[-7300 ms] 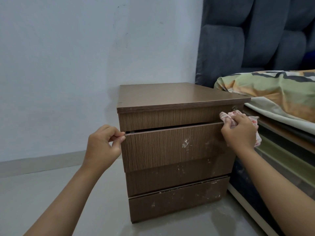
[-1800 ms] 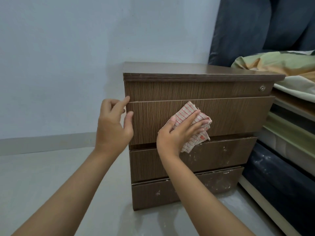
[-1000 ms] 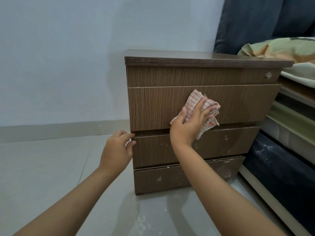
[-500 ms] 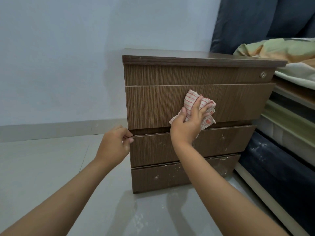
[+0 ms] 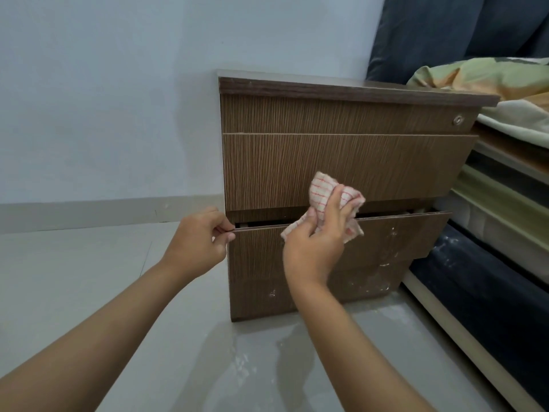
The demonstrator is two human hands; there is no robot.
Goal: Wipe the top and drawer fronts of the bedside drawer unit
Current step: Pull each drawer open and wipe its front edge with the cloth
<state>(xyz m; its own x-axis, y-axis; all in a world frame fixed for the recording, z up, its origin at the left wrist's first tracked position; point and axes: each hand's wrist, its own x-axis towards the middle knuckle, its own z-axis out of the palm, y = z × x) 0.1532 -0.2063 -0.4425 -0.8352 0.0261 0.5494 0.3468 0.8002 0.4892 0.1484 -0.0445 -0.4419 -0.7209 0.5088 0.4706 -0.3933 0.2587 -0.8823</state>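
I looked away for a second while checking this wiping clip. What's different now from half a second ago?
The third drawer has been pulled out a little by the left hand, which pinches its top left corner. The right hand with the checked cloth has slid down to that drawer's top edge. White specks on the lower fronts remain; the second drawer stays shut.

Soft, even light is cast throughout; faint shadows and a dull sheen are seen on the floor (image 5: pixel 237 367). Edges are bowed by wide-angle distortion; slight blur is noted.
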